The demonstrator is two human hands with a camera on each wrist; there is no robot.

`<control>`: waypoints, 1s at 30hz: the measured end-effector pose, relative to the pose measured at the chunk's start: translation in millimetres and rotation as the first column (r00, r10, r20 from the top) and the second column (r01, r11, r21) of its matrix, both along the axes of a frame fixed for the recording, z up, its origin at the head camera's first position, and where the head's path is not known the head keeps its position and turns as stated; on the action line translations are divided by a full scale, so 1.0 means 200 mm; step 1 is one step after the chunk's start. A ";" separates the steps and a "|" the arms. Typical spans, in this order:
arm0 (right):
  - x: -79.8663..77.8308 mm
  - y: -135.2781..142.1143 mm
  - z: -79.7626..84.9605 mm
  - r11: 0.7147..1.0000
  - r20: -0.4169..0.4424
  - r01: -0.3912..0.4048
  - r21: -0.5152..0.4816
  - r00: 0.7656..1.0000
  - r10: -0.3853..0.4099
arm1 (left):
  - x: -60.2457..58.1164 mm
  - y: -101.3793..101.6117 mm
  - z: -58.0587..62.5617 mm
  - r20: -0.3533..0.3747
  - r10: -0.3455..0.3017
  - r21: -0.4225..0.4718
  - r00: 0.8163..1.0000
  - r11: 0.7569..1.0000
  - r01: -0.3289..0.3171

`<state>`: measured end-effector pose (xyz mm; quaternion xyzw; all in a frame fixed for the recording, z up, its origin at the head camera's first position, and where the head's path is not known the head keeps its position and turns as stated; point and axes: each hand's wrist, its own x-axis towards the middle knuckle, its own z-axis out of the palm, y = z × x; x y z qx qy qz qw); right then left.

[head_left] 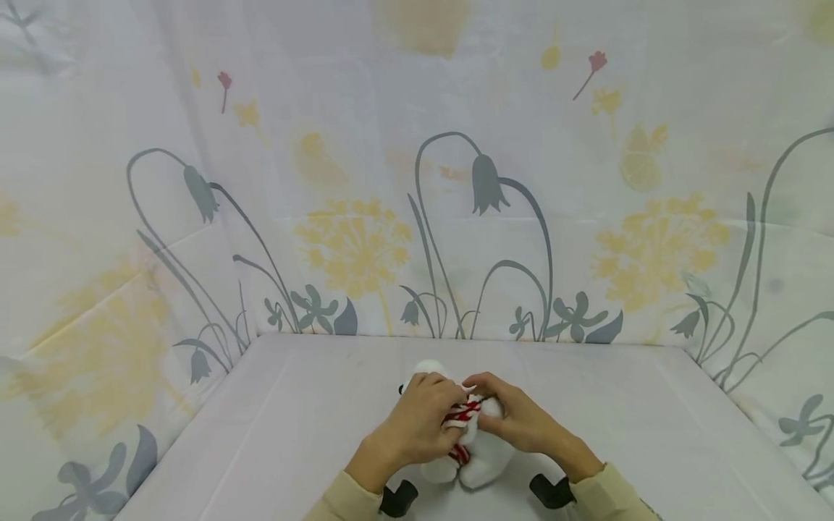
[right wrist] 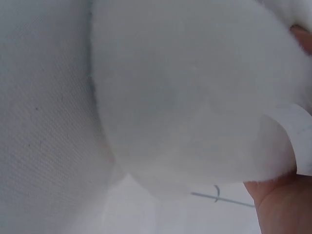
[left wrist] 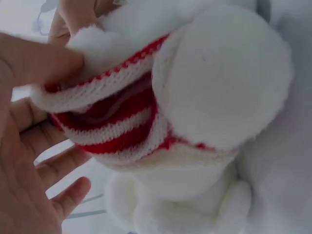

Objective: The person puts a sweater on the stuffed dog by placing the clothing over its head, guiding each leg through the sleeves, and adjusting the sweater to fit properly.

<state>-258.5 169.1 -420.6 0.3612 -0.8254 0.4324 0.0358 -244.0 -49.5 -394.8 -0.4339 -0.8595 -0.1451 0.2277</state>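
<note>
A white plush toy (head_left: 485,463) lies on the white table, wearing a red-and-white striped knit garment (head_left: 464,412). In the left wrist view, the garment (left wrist: 117,122) gapes at one edge, beside a rounded white part of the plush (left wrist: 229,78). My left hand (head_left: 426,416) pinches that edge, thumb on top and fingers beneath. Opposite it, my right hand (head_left: 521,420) grips the toy, its thumb and fingers curled about the upper side. In the right wrist view, plush (right wrist: 185,97) hides most of this hand (right wrist: 282,204), and a white tag (right wrist: 297,136) shows by the thumb.
The table (head_left: 300,405) has a pale, smooth cover. Behind it and at both sides hangs a white curtain (head_left: 365,108) printed with grey and yellow flowers. Black wrist mounts (head_left: 550,492) sit near the beige sleeves (head_left: 612,492).
</note>
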 end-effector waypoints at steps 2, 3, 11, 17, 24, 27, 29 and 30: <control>0.00 0.00 -0.01 1.000 -0.009 0.014 -0.003 1.000 -0.014 | 0.00 -0.01 0.01 0.019 0.008 -0.027 1.000 1.000 -0.008; 0.00 0.00 -0.01 1.000 -0.008 0.019 -0.008 1.000 -0.019 | 0.00 -0.01 0.01 0.033 0.008 -0.034 0.999 0.999 -0.006; 0.01 -0.02 -0.01 0.999 -0.056 -0.006 -0.049 0.998 0.004 | -0.04 -0.01 0.01 0.088 0.005 0.023 0.996 1.000 -0.007; 0.02 -0.02 0.02 0.998 -0.046 -0.007 -0.059 0.999 0.004 | -0.03 0.00 0.00 0.014 0.044 0.053 0.999 0.998 -0.045; 0.02 -0.05 0.04 0.993 -0.157 -0.056 -0.104 0.987 0.039 | -0.02 0.02 -0.01 -0.078 0.079 0.114 0.994 0.991 -0.070; 0.04 -0.06 0.07 0.989 -0.197 -0.052 -0.137 0.980 0.024 | -0.02 0.02 -0.01 -0.070 0.086 0.139 0.994 0.987 -0.075; 0.04 -0.07 0.07 0.987 -0.216 -0.041 -0.156 0.976 0.006 | -0.01 0.02 -0.01 -0.036 0.073 0.140 0.997 0.988 -0.067; 0.04 -0.07 0.07 0.986 -0.229 -0.036 -0.162 0.973 -0.002 | -0.01 0.02 0.00 -0.018 0.067 0.134 0.998 0.989 -0.063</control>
